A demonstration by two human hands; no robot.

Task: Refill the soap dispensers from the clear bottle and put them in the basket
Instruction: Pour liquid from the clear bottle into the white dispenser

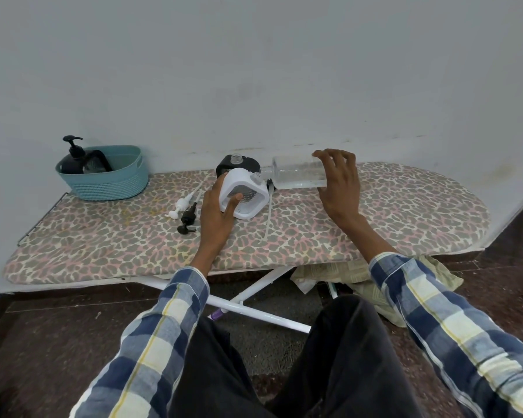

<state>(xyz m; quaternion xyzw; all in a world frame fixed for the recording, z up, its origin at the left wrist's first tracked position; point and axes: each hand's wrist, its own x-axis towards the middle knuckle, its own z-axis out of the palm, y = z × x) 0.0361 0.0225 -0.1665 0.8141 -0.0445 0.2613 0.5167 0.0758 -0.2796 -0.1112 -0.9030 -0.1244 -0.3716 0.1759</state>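
Soap dispensers: three — white one [244,193] tilted in left hand's [216,214] grip, black one [237,165] just behind, another black one [74,156] (pump fitted) in basket [109,182] far left. Clear bottle [296,173]: one, held sideways by right hand [340,184]. Loose pumps: two, white [181,205] and black [189,217], left of left hand.

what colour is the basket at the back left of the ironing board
The basket is teal blue, with a woven-look lower wall; the head view, the only one, shows it clearly.

Left hand [219,206]: forearm extended forward, fingers and thumb curled in a grip. Right hand [338,182]: raised, wrist bent, fingers curved around its hold, fingertips up. Both arms in checked sleeves.
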